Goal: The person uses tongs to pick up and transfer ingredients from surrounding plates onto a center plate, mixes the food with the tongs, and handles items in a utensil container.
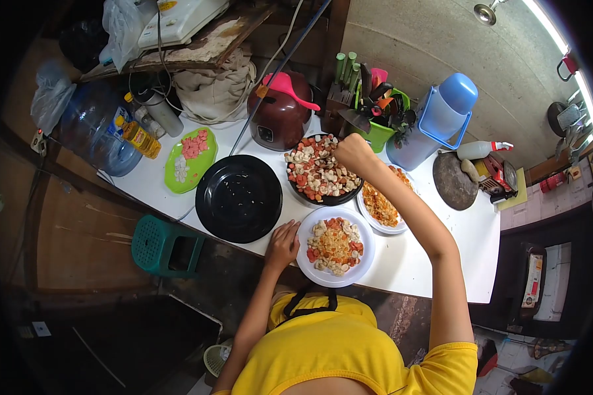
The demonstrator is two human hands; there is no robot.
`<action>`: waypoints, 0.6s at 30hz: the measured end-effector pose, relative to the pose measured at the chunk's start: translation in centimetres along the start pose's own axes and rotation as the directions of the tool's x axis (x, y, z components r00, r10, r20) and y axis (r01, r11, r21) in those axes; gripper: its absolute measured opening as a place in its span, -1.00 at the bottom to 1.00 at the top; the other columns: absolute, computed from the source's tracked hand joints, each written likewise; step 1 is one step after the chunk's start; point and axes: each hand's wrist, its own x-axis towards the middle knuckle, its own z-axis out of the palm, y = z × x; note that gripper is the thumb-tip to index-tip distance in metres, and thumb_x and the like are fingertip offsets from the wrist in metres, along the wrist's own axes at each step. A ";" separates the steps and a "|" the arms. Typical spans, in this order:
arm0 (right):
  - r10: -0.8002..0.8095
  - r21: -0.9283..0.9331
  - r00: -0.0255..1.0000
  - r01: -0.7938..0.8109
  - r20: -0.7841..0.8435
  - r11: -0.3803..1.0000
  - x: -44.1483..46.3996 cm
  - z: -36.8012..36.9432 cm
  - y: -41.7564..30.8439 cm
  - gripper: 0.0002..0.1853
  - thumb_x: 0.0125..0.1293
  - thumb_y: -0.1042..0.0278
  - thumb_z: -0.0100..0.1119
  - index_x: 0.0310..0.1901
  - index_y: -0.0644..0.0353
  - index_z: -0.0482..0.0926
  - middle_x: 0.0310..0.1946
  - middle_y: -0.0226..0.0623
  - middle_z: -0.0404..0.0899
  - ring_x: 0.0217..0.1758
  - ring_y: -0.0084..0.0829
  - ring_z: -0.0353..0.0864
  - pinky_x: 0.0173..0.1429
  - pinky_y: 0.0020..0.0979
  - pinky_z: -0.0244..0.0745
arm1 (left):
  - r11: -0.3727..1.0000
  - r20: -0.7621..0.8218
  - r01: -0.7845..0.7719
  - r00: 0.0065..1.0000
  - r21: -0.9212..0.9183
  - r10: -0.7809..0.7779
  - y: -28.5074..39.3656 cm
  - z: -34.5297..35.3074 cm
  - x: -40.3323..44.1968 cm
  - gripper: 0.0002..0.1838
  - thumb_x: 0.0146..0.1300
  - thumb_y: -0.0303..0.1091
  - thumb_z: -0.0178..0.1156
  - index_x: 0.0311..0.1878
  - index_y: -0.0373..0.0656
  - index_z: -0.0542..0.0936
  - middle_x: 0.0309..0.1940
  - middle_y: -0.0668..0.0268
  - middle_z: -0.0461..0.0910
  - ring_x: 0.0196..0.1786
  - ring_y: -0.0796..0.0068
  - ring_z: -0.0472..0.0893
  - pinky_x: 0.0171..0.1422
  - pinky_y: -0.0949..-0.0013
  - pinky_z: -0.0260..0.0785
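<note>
My left hand (282, 245) lies on the table edge, fingers stretched out beside the left rim of a white plate (303, 264). That plate holds noodle-like orange food ringed with sliced sausage and pale round slices. Over the right side of a black pan (301, 192) full of similar pink and pale pieces is my right hand (356, 155), its fingers closed. What they grip is hidden; a flat, dark turner-like shape (354, 120) shows just above the hand, and I cannot tell whether it is held. Partly under my right forearm sits a second white plate (394, 230) of orange food.
To the left are a large black bowl or pan (238, 220) and a green plate (208, 163) with pink and white pieces. Behind stand a rice cooker (270, 122), a green utensil basket (378, 136) and a blue jug (435, 122). A stone mortar (453, 187) is at right.
</note>
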 end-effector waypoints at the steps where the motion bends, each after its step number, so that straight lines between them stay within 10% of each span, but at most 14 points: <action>1: -0.004 0.005 1.000 0.004 -0.011 1.000 -0.1 0.1 0.0 -0.90 0.03 0.36 0.24 -0.57 0.01 0.70 -0.56 -0.40 0.67 -0.44 -0.39 0.69 -0.42 -0.35 0.43 | 1.000 -0.001 -0.001 1.000 0.000 0.001 -0.1 0.1 0.0 -0.61 0.23 -0.42 0.10 0.12 -0.32 0.54 0.09 -0.03 0.58 0.15 0.01 0.55 0.31 0.10 0.32; 18: 0.096 0.091 0.985 -0.084 -0.140 0.992 -3.1 1.0 1.1 -0.89 0.00 0.36 0.26 -0.62 0.07 0.66 -0.56 -0.31 0.65 -0.46 -0.32 0.68 -0.41 -0.30 0.46 | 1.000 -0.001 -0.015 1.000 -0.007 0.015 -0.2 0.1 0.0 -0.63 0.22 -0.43 0.11 0.10 -0.33 0.54 0.09 -0.05 0.57 0.17 0.00 0.54 0.32 0.10 0.32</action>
